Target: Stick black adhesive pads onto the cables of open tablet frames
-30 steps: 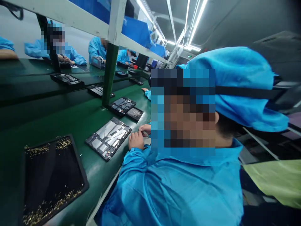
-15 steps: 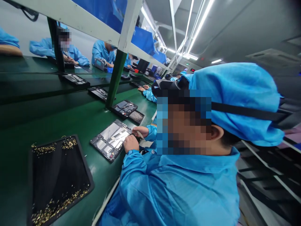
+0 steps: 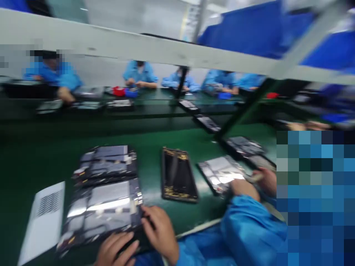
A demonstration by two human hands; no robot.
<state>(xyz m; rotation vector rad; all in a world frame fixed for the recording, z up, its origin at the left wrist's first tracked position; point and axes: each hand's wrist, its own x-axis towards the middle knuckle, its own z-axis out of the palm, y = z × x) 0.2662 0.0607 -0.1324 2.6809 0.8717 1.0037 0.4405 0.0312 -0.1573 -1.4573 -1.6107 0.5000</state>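
Observation:
In the blurred head view, an opened tablet [image 3: 108, 199] with its inner parts showing lies in front of me. My left hand [image 3: 118, 249] is at its near edge, fingers stretched out and apart. By the tablet's right edge is my right hand [image 3: 161, 231], its fingers and thumb spaced with a dark gap between them; I make out nothing held. Just behind, a second opened tablet [image 3: 108, 160] touches or overlaps the first. A printed white sheet [image 3: 44, 218] lies to the left.
A black tray [image 3: 179, 175] with small gold-coloured pieces is right of my hands. Beyond it a neighbour's hand [image 3: 245, 188] works at another opened tablet [image 3: 217, 170]. A pale shelf beam [image 3: 138, 46] and a slanted post [image 3: 244, 107] cross ahead; several co-workers sit opposite.
My view has swung left and down, away from the neighbour on the right. My own hands and the tablets before me have come into view.

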